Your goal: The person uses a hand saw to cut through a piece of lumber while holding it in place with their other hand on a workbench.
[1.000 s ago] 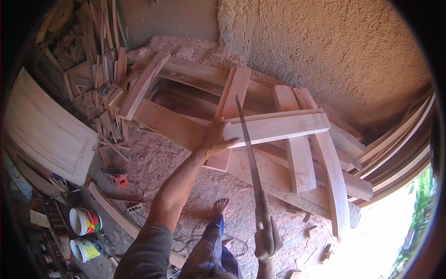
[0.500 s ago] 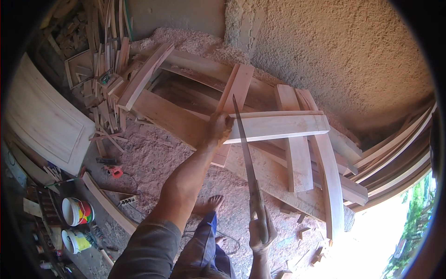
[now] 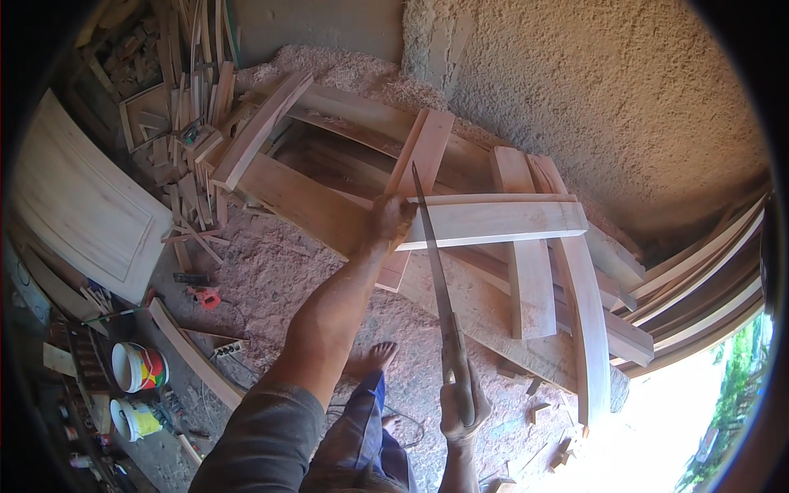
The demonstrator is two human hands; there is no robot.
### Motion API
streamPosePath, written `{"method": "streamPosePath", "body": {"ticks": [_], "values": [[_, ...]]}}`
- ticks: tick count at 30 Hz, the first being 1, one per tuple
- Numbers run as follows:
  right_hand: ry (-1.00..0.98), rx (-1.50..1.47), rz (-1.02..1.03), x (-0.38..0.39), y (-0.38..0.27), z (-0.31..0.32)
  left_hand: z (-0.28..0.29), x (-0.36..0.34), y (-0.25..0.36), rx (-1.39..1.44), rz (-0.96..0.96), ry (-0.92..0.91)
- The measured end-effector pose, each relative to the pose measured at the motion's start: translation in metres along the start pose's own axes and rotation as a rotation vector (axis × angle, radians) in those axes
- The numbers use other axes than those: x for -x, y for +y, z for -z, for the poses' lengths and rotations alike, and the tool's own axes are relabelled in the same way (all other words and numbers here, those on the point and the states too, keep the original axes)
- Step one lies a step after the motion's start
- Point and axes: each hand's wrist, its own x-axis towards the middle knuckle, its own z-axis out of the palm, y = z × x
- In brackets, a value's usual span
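My right hand is closed around the handle of a handsaw, whose long, narrow blade points away from me. The blade crosses the left end of a pale wooden board. At that end my left hand grips the board just left of the blade; some fingers are hidden from this angle. This board lies crosswise over a reddish plank, a shorter pale board and a curved board. Whether the saw teeth are cutting into the wood, I cannot tell.
Long planks support the pieces. Scrap wood is heaped at the left, near a panelled door. Buckets, a red-and-black tool and a power strip sit on the shavings-strewn floor. A rough wall rises behind.
The view has shifted very slightly. Both hands keep their grips, and the saw stays nearly in place across the board's left end.
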Motion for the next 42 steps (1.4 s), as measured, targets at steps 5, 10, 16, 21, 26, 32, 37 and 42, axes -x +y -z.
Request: {"method": "streamPosePath", "body": {"ticks": [5,10,16,21,26,32,37,42], "values": [[0.015,-0.025,0.025,-0.004,-0.003,-0.002,-0.001,-0.003,-0.008,-0.018,-0.02,0.024],[0.017,0.056,0.088,-0.009,-0.003,-0.002,-0.001,0.003,-0.002,-0.029,-0.044,0.046],[-0.007,0.008,0.025,-0.01,-0.006,-0.003,0.001,0.004,-0.001,0.015,0.021,0.018],[-0.057,0.106,-0.016,-0.005,-0.009,0.003,0.001,0.001,-0.009,-0.063,-0.043,0.014],[-0.017,0.116,0.074,0.013,-0.01,0.013,-0.003,0.003,-0.005,-0.048,-0.039,0.034],[-0.005,0.055,0.052,-0.026,-0.004,-0.009,-0.003,0.0,0.003,-0.063,0.028,-0.037],[-0.075,0.139,0.054,0.05,-0.003,0.026,-0.002,0.0,-0.019,0.327,0.173,-0.008],[-0.047,0.138,0.052,0.015,-0.006,0.012,-0.003,0.01,0.0,-0.144,-0.105,0.094]]}}
